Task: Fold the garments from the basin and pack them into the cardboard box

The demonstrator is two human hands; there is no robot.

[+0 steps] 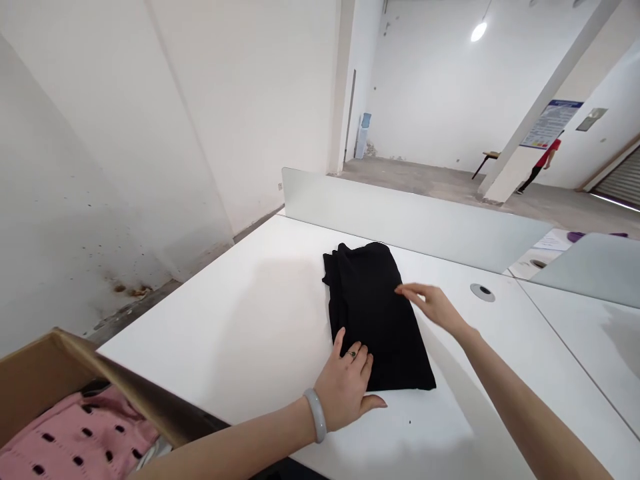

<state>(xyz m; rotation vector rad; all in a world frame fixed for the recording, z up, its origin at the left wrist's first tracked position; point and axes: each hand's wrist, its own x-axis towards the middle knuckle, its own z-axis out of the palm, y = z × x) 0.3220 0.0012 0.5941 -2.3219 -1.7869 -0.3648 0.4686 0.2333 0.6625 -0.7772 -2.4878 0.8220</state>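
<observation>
A folded black garment (383,313) lies on the white table (260,300), its layered edge on the left side. My left hand (349,380), with a ring and a pale bangle, rests on the garment's lower left part, fingers spread and thumb out to the right over the tabletop. Over the garment's right edge is my right hand (430,303), its fingers stretched out and fairly close together, the fingertips at the cloth. Whether those fingertips touch the fabric is hard to tell.
A cardboard box (47,360) holding pink cloth with black spots (85,437) stands at the lower left. A low frosted partition (400,213) runs along the table's far edge. A cable grommet (483,292) sits at right. A person in red (545,157) is far off.
</observation>
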